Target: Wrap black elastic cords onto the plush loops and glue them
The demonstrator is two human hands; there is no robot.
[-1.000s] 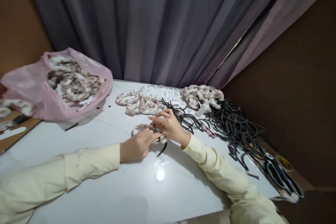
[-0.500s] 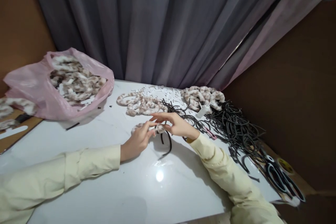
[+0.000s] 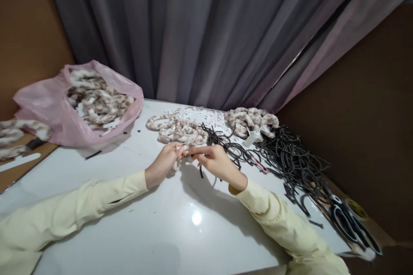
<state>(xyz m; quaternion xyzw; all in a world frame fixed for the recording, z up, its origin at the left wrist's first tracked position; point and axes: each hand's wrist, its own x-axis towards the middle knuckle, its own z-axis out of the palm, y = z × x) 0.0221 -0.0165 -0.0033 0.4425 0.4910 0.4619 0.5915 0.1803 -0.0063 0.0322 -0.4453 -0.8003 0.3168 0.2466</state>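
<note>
head view: operating remotely, i record the furry piece (image 3: pixel 174 168) right of the pink bag (image 3: pixel 45 99), pinched in the left hand (image 3: pixel 164 164); the right hand (image 3: pixel 221 164) touches it, finger closure undetermined. i judge it unfinished; loose black cords (image 3: pixel 292 150), farther right of the bag, appear unused. completed count: unverifiable.

Head-worn view, facing forward and down, near above white table (image 3: pixel 129 240), toward grey curtain (image 3: pixel 180 30)
</note>
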